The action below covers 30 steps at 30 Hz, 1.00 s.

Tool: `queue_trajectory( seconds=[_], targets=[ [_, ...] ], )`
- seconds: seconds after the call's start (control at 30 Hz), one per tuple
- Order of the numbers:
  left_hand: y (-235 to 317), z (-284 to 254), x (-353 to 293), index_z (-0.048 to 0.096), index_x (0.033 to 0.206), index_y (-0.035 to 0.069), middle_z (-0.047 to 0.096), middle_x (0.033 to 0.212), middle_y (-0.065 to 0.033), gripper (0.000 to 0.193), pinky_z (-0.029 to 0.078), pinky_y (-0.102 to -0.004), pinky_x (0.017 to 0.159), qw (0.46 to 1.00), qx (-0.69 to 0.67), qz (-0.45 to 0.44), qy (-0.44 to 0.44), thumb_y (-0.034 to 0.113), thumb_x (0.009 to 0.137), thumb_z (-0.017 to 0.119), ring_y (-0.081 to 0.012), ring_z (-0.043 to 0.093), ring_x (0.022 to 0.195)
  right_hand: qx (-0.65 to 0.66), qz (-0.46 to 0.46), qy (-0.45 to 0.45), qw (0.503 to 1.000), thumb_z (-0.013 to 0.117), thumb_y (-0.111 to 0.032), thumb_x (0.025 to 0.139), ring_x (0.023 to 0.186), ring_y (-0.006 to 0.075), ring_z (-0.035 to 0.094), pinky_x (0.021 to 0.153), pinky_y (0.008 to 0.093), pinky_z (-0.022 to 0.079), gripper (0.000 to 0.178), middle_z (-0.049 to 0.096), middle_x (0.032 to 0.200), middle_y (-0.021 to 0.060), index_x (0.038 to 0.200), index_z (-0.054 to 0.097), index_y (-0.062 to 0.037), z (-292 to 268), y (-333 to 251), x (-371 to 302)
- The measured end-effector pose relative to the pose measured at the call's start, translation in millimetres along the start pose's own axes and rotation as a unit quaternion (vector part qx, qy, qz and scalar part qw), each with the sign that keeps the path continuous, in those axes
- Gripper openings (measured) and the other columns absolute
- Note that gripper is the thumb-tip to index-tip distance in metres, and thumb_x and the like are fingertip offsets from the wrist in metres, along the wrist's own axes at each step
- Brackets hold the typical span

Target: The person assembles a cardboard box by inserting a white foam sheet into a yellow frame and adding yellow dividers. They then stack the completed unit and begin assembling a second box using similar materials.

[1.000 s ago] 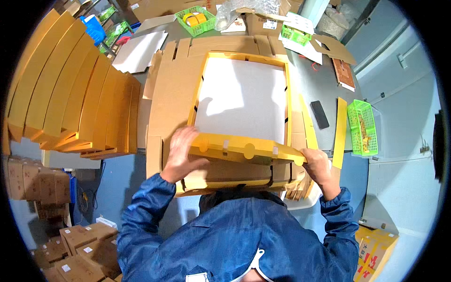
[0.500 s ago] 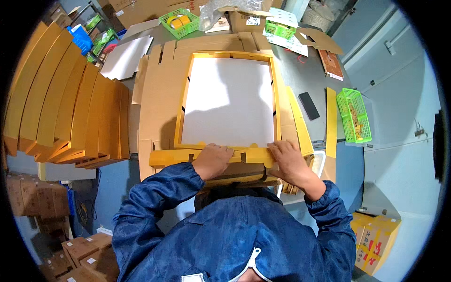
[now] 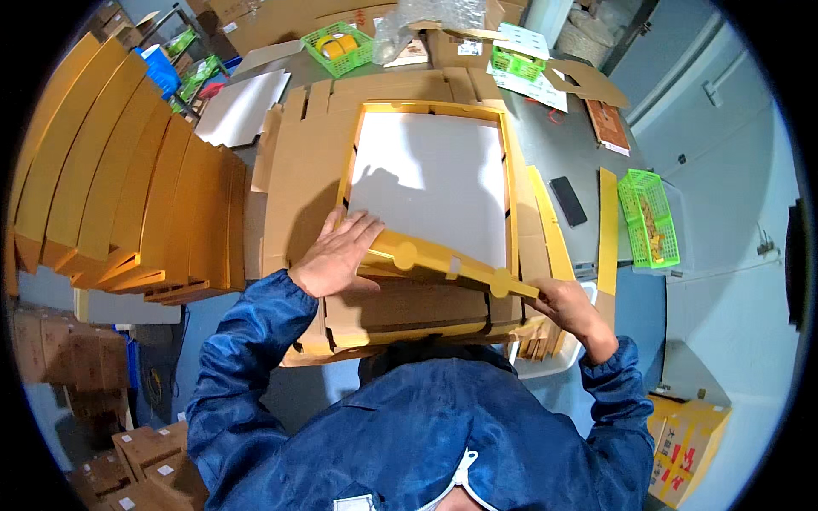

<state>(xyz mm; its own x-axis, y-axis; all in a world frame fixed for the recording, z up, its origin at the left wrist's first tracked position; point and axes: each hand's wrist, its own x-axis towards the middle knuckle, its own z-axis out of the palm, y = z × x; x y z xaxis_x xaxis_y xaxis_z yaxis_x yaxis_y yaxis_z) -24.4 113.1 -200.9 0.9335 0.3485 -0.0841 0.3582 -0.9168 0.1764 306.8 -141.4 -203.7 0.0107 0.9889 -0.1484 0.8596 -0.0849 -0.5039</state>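
Observation:
A shallow yellow cardboard box (image 3: 511,192) with a white base (image 3: 452,192) lies on brown cardboard (image 3: 302,162) in front of me. A yellow cardboard strip (image 3: 434,262) with round tabs runs along its near side, tilted so its right end sits lower and closer to me. My left hand (image 3: 336,255) presses at the near-left corner, fingers stretched out over the strip's left end and the box edge. My right hand (image 3: 575,311) grips the strip's right end, off the box's near-right corner. Part of the near edge is hidden behind the strip.
Stacked yellow boxes (image 3: 128,179) rise at the left. On the right are a black phone (image 3: 567,201), a flat yellow strip (image 3: 607,230) and a green basket (image 3: 648,220) of small pieces. A white bin (image 3: 554,366) sits near my right forearm. Another green basket (image 3: 341,60) holds tape.
The strip, earlier straight along the near edge, has shifted and now slants. My left hand has moved left and spread its fingers; my right hand has moved right and down to the strip's end.

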Motion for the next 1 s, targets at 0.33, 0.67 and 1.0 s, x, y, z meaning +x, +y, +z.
queue_trajectory(
  seconds=[0.33,0.67,1.0],
  targets=[
    [1.2,25.2,-12.2,0.053,0.106,-0.002,0.062,0.094,-0.0195,0.045,0.048,-0.0408,0.079,0.99,-0.116,0.025,-0.081,0.021,0.073,0.074,-0.035,0.061,0.09,-0.091,-0.058,0.012,0.994,0.071,-0.018,0.075,0.074,0.0343,0.06,0.064,0.0423,0.047,0.026,0.059,0.076,0.0139,0.094,0.059,-0.0046,-9.6,-9.3,12.4],
    [48.0,41.5,0.2,0.052,0.093,0.003,0.059,0.084,-0.0137,0.015,0.049,-0.0404,0.072,0.997,-0.045,0.037,0.042,0.009,0.079,0.056,-0.0319,0.061,0.078,-0.177,-0.136,0.028,0.974,0.064,-0.023,0.078,0.107,0.0317,0.055,0.093,0.0401,0.043,0.051,0.059,0.11,0.0158,0.12,0.05,0.0024,46.6,-98.5,68.1],
    [-115.3,99.5,-25.7,0.05,0.127,0.004,0.046,0.136,-0.0163,0.045,0.021,-0.0474,0.115,0.988,0.125,0.068,0.067,0.007,0.083,0.053,-0.0292,0.036,0.133,-0.093,0.007,0.075,0.993,0.061,-0.018,0.082,0.075,0.0335,0.064,0.064,0.0437,0.05,0.016,0.064,0.077,0.0166,0.091,0.057,-0.0049,38.2,-36.9,64.2]
  ],
)
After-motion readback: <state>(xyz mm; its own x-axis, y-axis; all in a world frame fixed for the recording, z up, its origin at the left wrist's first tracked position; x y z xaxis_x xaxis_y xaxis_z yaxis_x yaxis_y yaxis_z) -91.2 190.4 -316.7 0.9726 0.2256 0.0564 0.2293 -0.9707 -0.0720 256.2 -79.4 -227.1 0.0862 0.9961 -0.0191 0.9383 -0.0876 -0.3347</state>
